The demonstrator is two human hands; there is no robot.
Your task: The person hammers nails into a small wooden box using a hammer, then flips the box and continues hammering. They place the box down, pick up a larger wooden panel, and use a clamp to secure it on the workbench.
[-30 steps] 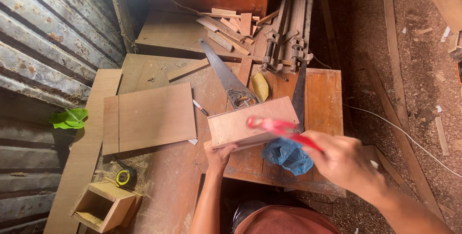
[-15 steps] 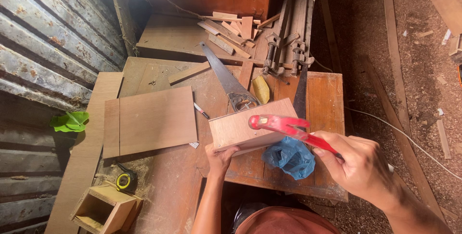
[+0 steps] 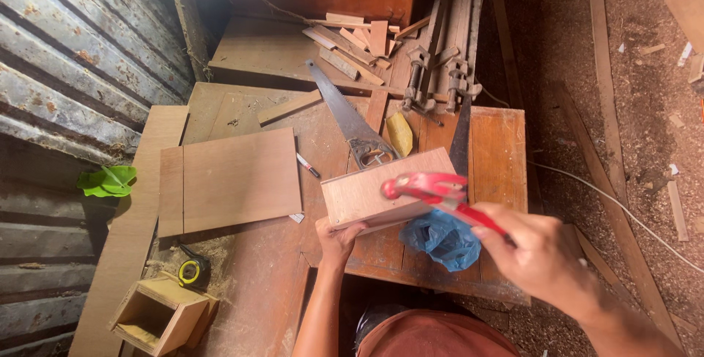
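My left hand [image 3: 337, 238] grips the near left corner of a small wooden box panel [image 3: 381, 190], holding it on the brown workbench [image 3: 499, 151]. My right hand [image 3: 543, 258] is closed around the handle of a red hammer [image 3: 433, 190], whose head hovers over the panel's right part. A blue plastic bag [image 3: 440, 239] lies just below the panel, between my two hands.
A handsaw [image 3: 348, 122] lies behind the panel, with a marker [image 3: 308, 165] to its left. A flat plywood board [image 3: 235, 179], a yellow tape measure [image 3: 192, 272] and a small open wooden box [image 3: 158, 317] sit left. Wood offcuts [image 3: 356, 45] and clamps [image 3: 436, 82] lie at the back.
The red hammer has swung back and forth over the panel; my right hand has shifted slightly left and up. My left hand keeps its hold on the panel.
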